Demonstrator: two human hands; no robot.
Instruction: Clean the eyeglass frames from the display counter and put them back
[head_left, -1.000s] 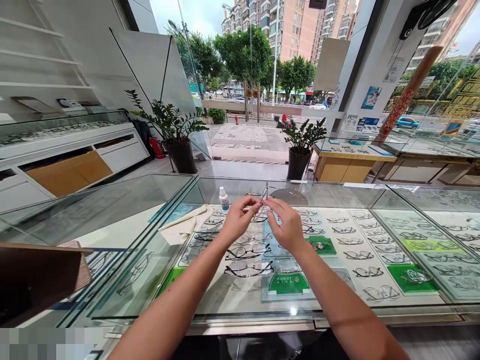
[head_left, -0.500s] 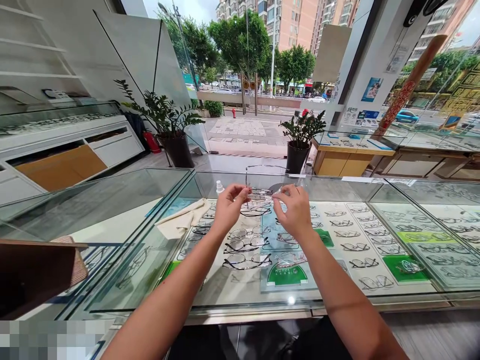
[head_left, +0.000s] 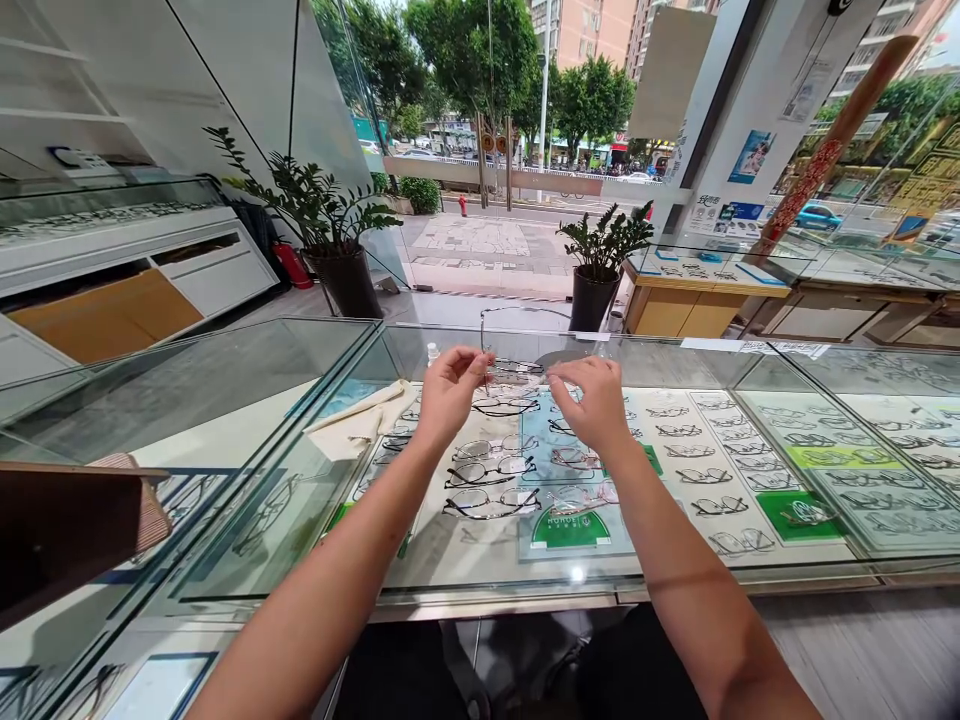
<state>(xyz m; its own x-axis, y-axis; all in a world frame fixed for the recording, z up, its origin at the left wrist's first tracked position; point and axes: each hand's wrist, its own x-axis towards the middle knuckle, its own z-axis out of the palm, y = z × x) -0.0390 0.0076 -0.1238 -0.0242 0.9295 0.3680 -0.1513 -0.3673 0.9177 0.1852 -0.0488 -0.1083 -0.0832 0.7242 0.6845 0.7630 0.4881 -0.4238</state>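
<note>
Above the glass display counter, my left hand (head_left: 450, 392) pinches one side of a thin-rimmed pair of eyeglasses (head_left: 517, 367) between thumb and fingertips. My right hand (head_left: 591, 395) has its thumb and index finger close together at the other side of the same eyeglasses; its exact contact is hard to make out. A thin dark line, seemingly part of the frame, rises from my left fingertips and runs rightwards. Below both hands, several more eyeglasses (head_left: 491, 472) lie in rows. A cream cloth (head_left: 360, 425) lies left of my left hand, near a small white bottle (head_left: 433, 351).
The glass display counter (head_left: 525, 585) spans the view. Green cards (head_left: 570, 528) lie among the frames. A brown box-like object (head_left: 75, 530) stands at the left edge. Beyond the counter are two potted plants (head_left: 349, 280), a red fire extinguisher (head_left: 291, 265) and a wooden cabinet (head_left: 679, 302).
The view has tilted down slightly, so the scene sits higher. My right thumb and index finger have come closer together. The eyeglasses stay between my hands.
</note>
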